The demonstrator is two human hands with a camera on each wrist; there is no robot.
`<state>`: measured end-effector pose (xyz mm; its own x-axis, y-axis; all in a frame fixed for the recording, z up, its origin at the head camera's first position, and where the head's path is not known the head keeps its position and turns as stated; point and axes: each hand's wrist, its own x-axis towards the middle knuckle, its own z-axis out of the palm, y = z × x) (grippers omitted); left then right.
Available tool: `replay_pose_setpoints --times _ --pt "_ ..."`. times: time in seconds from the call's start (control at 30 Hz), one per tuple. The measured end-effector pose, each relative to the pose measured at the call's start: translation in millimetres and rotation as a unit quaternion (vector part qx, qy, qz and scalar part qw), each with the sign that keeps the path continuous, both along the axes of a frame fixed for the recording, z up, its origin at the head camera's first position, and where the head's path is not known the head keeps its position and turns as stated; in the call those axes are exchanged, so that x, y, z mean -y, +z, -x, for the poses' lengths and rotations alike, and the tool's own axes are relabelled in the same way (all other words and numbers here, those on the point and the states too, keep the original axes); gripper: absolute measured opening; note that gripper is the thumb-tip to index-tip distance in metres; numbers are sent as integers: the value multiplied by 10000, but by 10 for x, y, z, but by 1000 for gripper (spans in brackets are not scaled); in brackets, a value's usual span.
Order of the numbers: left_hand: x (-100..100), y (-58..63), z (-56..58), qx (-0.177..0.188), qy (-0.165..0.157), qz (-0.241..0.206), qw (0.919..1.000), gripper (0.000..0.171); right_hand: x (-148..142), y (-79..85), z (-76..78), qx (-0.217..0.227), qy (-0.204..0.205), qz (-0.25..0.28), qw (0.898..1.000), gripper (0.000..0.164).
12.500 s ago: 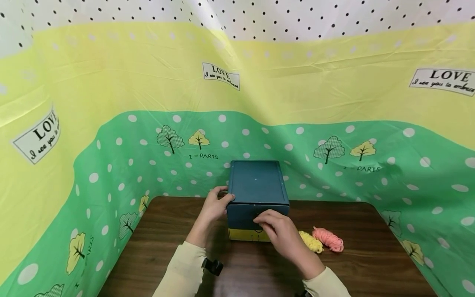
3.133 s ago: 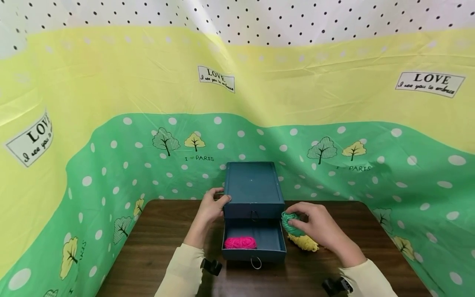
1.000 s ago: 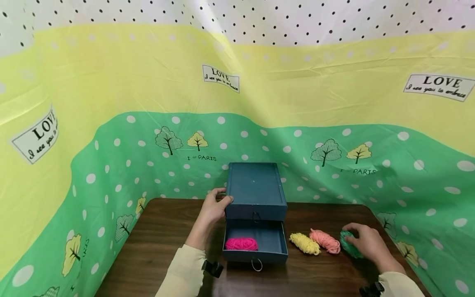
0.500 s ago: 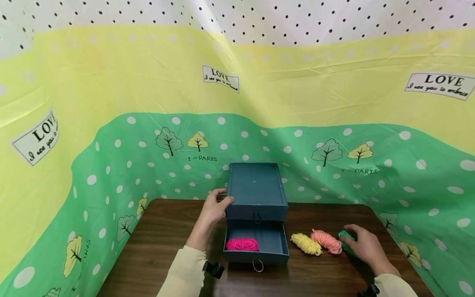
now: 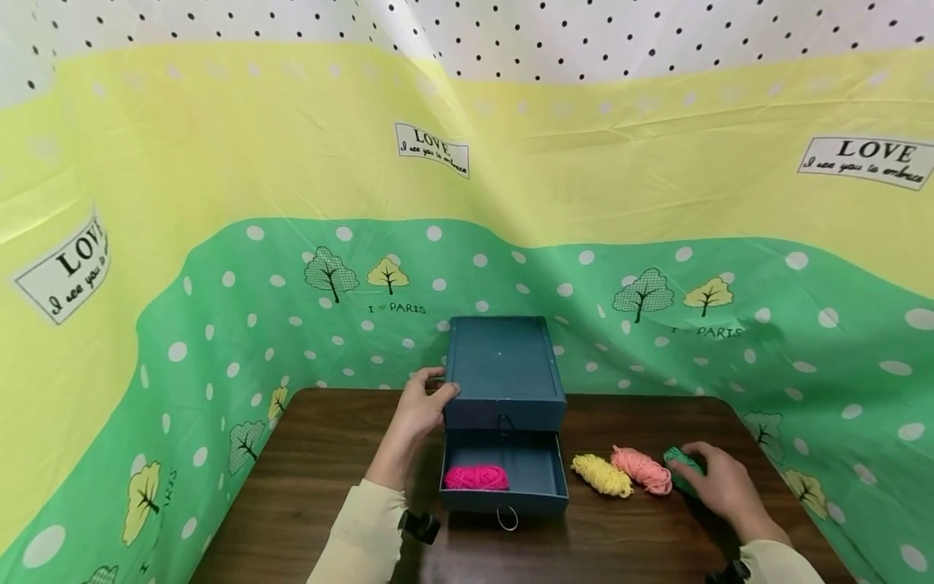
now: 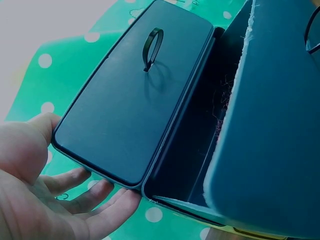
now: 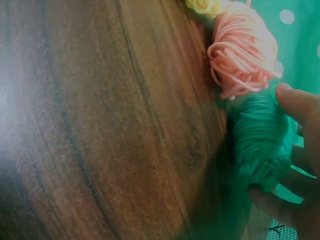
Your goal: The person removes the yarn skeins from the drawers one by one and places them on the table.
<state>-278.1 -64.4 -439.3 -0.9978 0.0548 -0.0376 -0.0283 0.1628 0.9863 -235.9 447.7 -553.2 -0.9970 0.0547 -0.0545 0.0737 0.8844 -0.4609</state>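
Observation:
My left hand holds the front left corner of a blue two-drawer box, thumb at the top edge and fingers along the side. In the left wrist view the fingertips lie against that side, beside the upper drawer front with its loop handle. The lower drawer is pulled out, and a magenta yarn skein lies at its left. To the right, my right hand grips a green yarn skein on the table, thumb and fingers round it, end close to a salmon-pink skein.
A yellow yarn skein lies between the drawer and the salmon-pink one. The dark wooden table ends at a polka-dot green and yellow curtain behind and at both sides. A loop handle hangs from the lower drawer's front.
The lower drawer, shut at first, is pulled out. My right hand has carried the green skein right, from beside the box past the salmon-pink skein, then nudged it slightly left. My left hand stays put.

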Motion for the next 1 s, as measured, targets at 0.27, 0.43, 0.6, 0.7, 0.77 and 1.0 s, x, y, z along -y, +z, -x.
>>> replay_pose_setpoints --times 0.27,0.43,0.6,0.7,0.77,1.0 --pt "-2 9 13 1 -1 -50 10000 54 -9 85 -1 -86 -186 -23 9998 67" --pt "1 4 5 3 -25 -39 10000 55 -1 125 -52 -210 -173 -45 9996 60" --pt "4 -2 2 33 -21 -25 10000 55 66 156 -78 -632 -68 -119 9979 48" --pt "5 2 -2 39 -32 -43 10000 55 145 209 -74 -866 -9 -138 9961 50" --pt "5 4 -2 44 -38 -51 10000 56 210 255 -76 -1020 39 -139 9947 54" --pt "13 26 -14 141 -59 -69 9999 58 524 476 -122 -1544 262 -18 9877 50"
